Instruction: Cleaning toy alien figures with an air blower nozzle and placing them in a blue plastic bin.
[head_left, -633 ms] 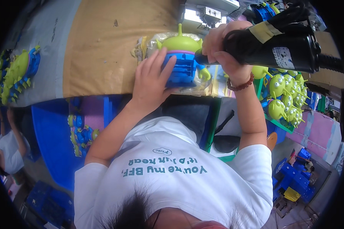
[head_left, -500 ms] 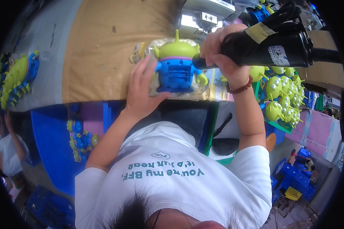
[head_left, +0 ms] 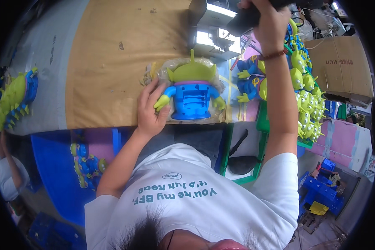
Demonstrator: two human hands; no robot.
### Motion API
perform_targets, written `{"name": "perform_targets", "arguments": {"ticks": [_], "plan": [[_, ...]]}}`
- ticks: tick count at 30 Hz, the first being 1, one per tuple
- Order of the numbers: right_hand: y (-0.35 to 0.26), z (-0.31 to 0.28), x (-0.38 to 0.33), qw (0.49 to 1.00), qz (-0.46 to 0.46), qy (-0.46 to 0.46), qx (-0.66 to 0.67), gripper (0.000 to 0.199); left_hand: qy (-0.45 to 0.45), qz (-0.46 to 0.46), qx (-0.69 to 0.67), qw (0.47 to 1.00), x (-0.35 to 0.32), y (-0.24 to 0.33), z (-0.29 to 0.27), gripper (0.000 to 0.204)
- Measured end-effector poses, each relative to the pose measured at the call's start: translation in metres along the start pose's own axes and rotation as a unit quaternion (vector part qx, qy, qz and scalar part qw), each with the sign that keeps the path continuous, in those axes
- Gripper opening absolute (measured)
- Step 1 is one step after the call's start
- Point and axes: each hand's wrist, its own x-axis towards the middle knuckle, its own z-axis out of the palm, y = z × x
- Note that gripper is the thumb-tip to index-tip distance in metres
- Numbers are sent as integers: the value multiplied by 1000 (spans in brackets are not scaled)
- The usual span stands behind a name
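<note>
A toy figure (head_left: pixel 192 102), green-headed and blue-bodied, lies in front of me with its back up. A rectangular slotted recess in its back faces me, with small holes around it. Under it is a pad wrapped in clear plastic (head_left: pixel 166 68). My left hand (head_left: pixel 151 110) grips the toy's left-side arm, the green toy hand between thumb and fingers. Far to the right, at the upper edge, my right hand (head_left: pixel 273 31) is closed around a black electric screwdriver (head_left: pixel 245 21), apart from the toy; part of the tool is cut off by the frame.
A metal-and-white device (head_left: pixel 216 39) stands behind the toy. Several similar toys lie right, some in a green crate (head_left: pixel 262 118), beside a cardboard box (head_left: pixel 339 66). More toys sit at far left and in a blue bin (head_left: pixel 56 166) below the table edge. Another person's arm (head_left: pixel 10 160) shows at left.
My right hand has moved the screwdriver up and away from the toy's right side. My left hand, earlier spread along the toy's side, now holds its arm. The whole view has shifted slightly.
</note>
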Motion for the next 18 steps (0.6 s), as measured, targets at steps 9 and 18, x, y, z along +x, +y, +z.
{"name": "perform_targets", "arguments": {"ticks": [9,18], "plan": [[-30,18,-38,994,61,-48,72,17,-4,0,13,1000,-1,-2,-4,46],[-48,38,-78,953,-58,-262,145,51,-3,2,7,1000,-1,-2,-6,44]]}}
